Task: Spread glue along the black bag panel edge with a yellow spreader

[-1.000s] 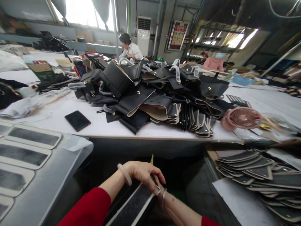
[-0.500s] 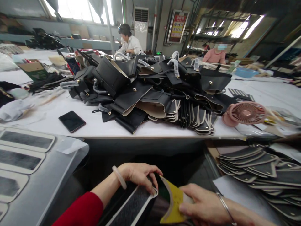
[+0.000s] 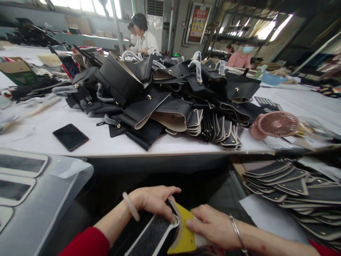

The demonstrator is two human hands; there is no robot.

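My left hand (image 3: 154,200), a pale bangle at its wrist, pinches the end of a long black bag panel (image 3: 149,237) with a whitish border; the index finger sticks out. The panel slants down out of view, its end bent over. In my right hand (image 3: 210,226), wrapped round its right side, is a flat yellow scraper-like piece (image 3: 185,233) with a curved-in, greyish left edge. That edge lies against the panel's end, just below my left fingers. The lower part of both things runs out of the picture.
Black bag bodies (image 3: 157,103) are heaped on the white table (image 3: 101,144) ahead, beside a phone (image 3: 70,137) and a pink fan (image 3: 277,124). Black panels lie on a grey sheet (image 3: 61,192) at left; stacked flaps (image 3: 290,185) sit at right. Several people work beyond.
My right hand has brought the yellow piece leftward, from apart to against the panel's end. My left index finger has straightened. The whole view has shifted slightly.
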